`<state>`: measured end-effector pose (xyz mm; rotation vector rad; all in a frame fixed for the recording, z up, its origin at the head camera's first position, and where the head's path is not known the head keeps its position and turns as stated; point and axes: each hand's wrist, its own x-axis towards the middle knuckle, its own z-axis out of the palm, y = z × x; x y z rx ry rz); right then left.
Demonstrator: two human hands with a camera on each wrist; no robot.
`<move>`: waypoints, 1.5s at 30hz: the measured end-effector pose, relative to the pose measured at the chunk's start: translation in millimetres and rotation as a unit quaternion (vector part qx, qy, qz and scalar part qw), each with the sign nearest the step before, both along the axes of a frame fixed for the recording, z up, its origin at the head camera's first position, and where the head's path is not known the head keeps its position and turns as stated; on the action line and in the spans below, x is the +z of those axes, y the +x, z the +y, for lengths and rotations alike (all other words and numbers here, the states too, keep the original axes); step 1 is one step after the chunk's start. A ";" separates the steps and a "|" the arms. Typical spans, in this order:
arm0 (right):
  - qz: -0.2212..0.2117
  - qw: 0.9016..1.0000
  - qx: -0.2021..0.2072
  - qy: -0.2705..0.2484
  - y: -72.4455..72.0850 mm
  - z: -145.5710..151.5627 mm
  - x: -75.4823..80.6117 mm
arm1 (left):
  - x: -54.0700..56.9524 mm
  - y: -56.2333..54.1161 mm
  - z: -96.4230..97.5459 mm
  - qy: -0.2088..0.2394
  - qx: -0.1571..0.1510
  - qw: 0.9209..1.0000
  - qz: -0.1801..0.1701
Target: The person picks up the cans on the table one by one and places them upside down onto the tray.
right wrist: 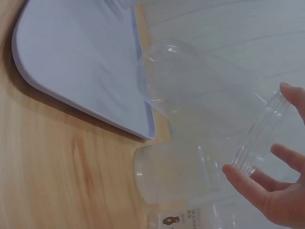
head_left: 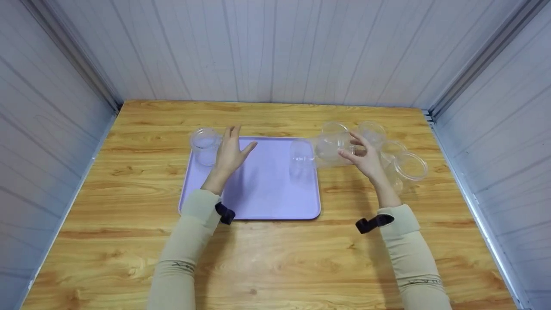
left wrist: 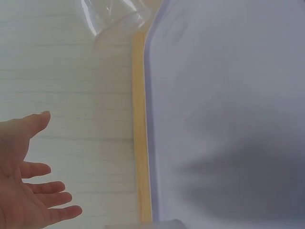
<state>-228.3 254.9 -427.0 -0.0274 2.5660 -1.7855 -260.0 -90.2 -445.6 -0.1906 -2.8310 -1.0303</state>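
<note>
My right hand point(head_left: 366, 159) pinches the rim of a clear plastic cup point(head_left: 303, 158) between thumb and fingers. This cup lies sideways in the air, its base pointing left over the right edge of the lilac tray point(head_left: 275, 202). In the right wrist view, the held cup point(right wrist: 205, 86) tilts, with fingertips on its ridged rim. My left hand point(head_left: 230, 155) hovers over the tray's left part, thumb spread and nothing held. Beside it, another clear cup point(head_left: 204, 148) stands at the tray's back left corner. The left wrist view shows part of a clear cup point(left wrist: 112, 19) at the top.
Several clear cups stand right of the tray, including one at the back point(head_left: 372, 131) and one nearer my right wrist point(head_left: 411, 166). One cup point(right wrist: 186, 220) bears a printed animal and dark lettering. Pale panel walls point(head_left: 271, 51) enclose the wooden table point(head_left: 275, 262) at the back and sides.
</note>
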 end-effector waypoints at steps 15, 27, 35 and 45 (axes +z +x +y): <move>0.023 0.984 0.007 -0.174 -16.0 18.7 -66.6 | -12.1 19.4 20.5 0.069 -0.020 0.997 0.037; -0.031 0.980 -0.034 -0.192 17.9 -7.6 -35.2 | -21.0 30.5 33.7 0.164 -0.047 0.984 0.046; -0.053 0.968 -0.025 -0.244 27.2 -16.7 -32.2 | -27.2 36.4 42.6 0.237 -0.099 0.966 0.017; -0.059 0.965 0.001 -0.254 32.2 -27.9 -32.2 | -28.1 45.4 48.7 0.292 -0.149 0.944 -0.043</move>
